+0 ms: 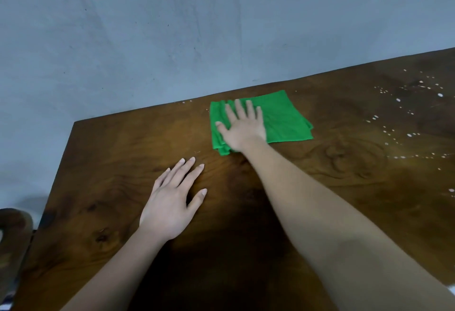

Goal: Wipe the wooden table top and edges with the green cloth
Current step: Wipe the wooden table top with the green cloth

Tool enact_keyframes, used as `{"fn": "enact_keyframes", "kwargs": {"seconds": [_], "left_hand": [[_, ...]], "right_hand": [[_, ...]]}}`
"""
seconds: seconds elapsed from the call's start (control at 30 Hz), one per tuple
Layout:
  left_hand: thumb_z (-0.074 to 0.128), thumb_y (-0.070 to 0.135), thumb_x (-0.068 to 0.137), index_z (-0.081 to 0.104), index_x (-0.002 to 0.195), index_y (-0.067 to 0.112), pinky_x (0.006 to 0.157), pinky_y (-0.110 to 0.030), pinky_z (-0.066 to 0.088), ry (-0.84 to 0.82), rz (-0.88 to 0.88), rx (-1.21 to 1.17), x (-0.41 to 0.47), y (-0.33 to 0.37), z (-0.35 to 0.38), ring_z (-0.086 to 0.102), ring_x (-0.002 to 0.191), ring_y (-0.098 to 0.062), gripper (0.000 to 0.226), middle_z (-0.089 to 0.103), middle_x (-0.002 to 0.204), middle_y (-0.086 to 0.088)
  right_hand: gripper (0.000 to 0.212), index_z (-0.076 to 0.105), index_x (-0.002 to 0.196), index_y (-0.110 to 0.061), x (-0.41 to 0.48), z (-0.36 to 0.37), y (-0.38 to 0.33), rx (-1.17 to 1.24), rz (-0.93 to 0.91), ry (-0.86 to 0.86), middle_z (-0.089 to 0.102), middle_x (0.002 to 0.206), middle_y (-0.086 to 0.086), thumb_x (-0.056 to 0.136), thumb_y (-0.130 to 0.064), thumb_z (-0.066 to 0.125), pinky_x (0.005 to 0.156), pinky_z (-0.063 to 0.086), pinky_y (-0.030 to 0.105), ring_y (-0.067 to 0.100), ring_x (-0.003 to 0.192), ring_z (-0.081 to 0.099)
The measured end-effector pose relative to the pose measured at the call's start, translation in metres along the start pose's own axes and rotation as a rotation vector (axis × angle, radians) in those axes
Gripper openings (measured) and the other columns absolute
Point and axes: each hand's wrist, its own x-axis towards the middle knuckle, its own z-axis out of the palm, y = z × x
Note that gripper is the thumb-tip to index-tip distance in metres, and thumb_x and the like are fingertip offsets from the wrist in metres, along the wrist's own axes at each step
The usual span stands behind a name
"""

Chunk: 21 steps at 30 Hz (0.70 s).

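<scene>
Right hand [242,127] lies flat, fingers spread, on folded green cloth [283,119] near the far edge of wooden table [344,187]; left hand [172,202] rests palm-down on bare wood nearby.

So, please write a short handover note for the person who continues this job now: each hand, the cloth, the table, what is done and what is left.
Right hand: flat, fingers spread, pressing the folded green cloth near the table's far edge.
Left hand: flat on the bare wooden table, holding nothing.
Done: cannot tell how much is wiped; the left part looks clean.
Left: white specks on the right part, then the edges.
</scene>
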Motion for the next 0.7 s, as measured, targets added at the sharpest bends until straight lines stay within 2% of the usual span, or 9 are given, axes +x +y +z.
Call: {"fn": "enact_keyframes", "kwargs": {"seconds": [0.17,0.27,0.33,0.53,0.7], "left_hand": [[0.019,0.073,0.112,0.027,0.173,0.044,0.136,-0.037,0.002,-0.003,-0.004,0.013,-0.001,0.001,0.001,0.002,0.169,-0.003,0.068,0.024,0.181,0.014],[0.017,0.075,0.111,0.024,0.173,0.045,0.137,-0.039,0.005,-0.010,0.004,0.007,0.000,-0.001,0.000,0.002,0.169,-0.003,0.069,0.022,0.182,0.016],[0.017,0.076,0.111,0.021,0.173,0.047,0.137,-0.038,0.004,-0.014,0.008,0.010,0.000,-0.001,0.000,-0.002,0.168,0.000,0.069,0.016,0.182,0.020],[0.013,0.081,0.107,0.019,0.173,0.050,0.138,-0.040,0.004,-0.047,-0.017,-0.010,0.002,0.002,-0.005,-0.004,0.168,0.001,0.074,0.010,0.183,0.023],[0.015,0.078,0.108,0.023,0.174,0.047,0.138,-0.040,0.004,-0.042,-0.008,-0.012,0.001,0.003,-0.006,-0.003,0.168,0.000,0.073,0.012,0.183,0.021]], "right_hand": [[0.078,0.000,0.176,-0.039,0.003,0.012,-0.091,-0.024,-0.328,-0.081,-0.011,0.184,-0.002,0.106,-0.073,0.002,0.135,-0.010,0.060,0.032,0.170,-0.015],[0.076,0.004,0.176,-0.041,0.018,0.004,-0.088,-0.058,-0.538,-0.136,-0.006,0.185,-0.008,0.109,-0.075,0.011,0.137,-0.006,0.054,0.023,0.171,-0.010],[0.078,0.005,0.175,-0.043,0.029,-0.005,-0.065,-0.069,-0.588,-0.132,-0.005,0.185,-0.008,0.107,-0.080,0.011,0.137,-0.004,0.052,0.020,0.171,-0.007],[0.077,0.005,0.174,-0.045,0.052,-0.029,0.046,-0.035,-0.336,-0.075,-0.005,0.184,-0.008,0.106,-0.081,0.009,0.137,-0.001,0.054,0.022,0.171,-0.004],[0.077,0.009,0.176,-0.043,0.044,-0.039,0.152,0.013,-0.018,-0.028,0.000,0.186,-0.006,0.108,-0.079,0.013,0.138,0.001,0.051,0.021,0.171,-0.001]]}}
